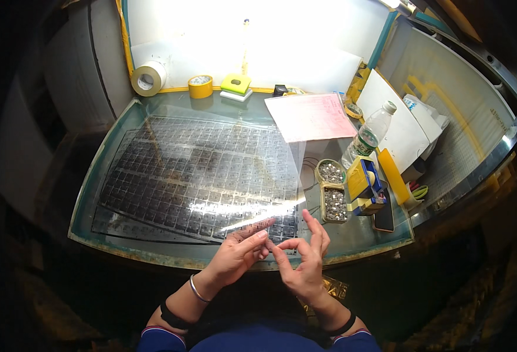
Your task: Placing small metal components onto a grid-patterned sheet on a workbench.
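Note:
A large transparent film sheet (pixel 182 170) printed with a dark grid lies across the glass-topped table. At its front right edge, my left hand (pixel 238 252) is closed with the thumb above. The dark print shows over its fingers, so the sheet's edge seems to lie between them. Just to the right, the thumb and index finger of my right hand (pixel 305 267) are pinched together beside the left fingertips. Its other fingers are raised and spread. Whatever sits in that pinch is too small to make out.
A round tub (pixel 331 171) and a square tub (pixel 334 205) hold small silvery pieces, beside a tape dispenser (pixel 361 179) and a plastic bottle (pixel 367 138). Behind lie pink paper (pixel 314 116), tape rolls (pixel 200 87) and a green hole punch (pixel 235 84). A bright panel (pixel 211 35) stands at the back.

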The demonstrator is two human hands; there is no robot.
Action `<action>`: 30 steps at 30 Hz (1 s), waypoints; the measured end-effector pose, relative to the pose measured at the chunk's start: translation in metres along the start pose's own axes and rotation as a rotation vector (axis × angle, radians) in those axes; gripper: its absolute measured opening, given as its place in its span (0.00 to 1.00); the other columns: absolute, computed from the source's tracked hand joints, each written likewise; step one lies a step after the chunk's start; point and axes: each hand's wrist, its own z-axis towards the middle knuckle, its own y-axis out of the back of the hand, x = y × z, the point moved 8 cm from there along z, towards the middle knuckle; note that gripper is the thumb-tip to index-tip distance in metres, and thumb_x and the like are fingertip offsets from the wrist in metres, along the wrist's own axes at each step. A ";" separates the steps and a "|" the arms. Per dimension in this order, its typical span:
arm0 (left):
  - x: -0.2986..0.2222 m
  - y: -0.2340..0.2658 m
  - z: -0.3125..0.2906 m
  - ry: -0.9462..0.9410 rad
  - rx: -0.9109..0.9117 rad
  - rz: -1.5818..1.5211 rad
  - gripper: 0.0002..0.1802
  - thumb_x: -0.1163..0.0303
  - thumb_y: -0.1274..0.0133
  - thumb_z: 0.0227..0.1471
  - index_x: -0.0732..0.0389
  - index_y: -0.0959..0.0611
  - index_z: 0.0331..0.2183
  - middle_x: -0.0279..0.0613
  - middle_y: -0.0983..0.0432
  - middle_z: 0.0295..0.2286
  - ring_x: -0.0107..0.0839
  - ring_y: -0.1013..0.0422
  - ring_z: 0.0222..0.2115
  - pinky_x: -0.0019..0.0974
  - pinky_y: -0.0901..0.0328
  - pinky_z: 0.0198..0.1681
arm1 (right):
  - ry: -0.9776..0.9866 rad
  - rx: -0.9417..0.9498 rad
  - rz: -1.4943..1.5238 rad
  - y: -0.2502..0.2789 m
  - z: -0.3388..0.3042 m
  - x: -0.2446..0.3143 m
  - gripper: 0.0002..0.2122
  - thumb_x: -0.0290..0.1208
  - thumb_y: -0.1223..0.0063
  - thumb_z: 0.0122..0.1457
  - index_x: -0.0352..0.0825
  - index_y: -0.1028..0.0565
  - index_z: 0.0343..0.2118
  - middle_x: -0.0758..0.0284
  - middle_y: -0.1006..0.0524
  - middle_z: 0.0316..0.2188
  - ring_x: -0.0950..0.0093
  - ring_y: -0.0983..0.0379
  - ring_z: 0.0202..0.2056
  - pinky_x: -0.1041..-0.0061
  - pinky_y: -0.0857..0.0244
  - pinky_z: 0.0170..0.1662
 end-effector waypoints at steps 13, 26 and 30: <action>-0.004 -0.005 0.000 -0.021 -0.008 -0.036 0.19 0.70 0.57 0.59 0.65 0.31 0.51 0.46 0.27 0.41 0.27 0.31 0.40 0.31 0.36 0.46 | -0.532 0.232 0.982 -0.010 -0.007 -0.062 0.09 0.31 0.58 0.62 0.31 0.32 0.29 0.68 0.27 0.22 0.82 0.30 0.23 0.86 0.39 0.26; -0.001 0.001 0.002 -0.043 -0.002 -0.052 0.16 0.72 0.57 0.58 0.65 0.28 0.48 0.44 0.30 0.46 0.33 0.34 0.47 0.38 0.38 0.52 | -0.523 0.498 0.629 -0.051 -0.012 -0.034 0.15 0.38 0.57 0.62 0.33 0.28 0.24 0.71 0.30 0.14 0.85 0.35 0.15 0.86 0.41 0.17; -0.004 -0.004 0.001 -0.046 0.011 -0.059 0.16 0.71 0.57 0.58 0.66 0.28 0.48 0.45 0.30 0.45 0.32 0.34 0.47 0.38 0.38 0.52 | -0.570 0.468 0.868 -0.052 -0.014 -0.037 0.22 0.46 0.65 0.64 0.31 0.29 0.22 0.66 0.28 0.15 0.81 0.33 0.15 0.86 0.40 0.17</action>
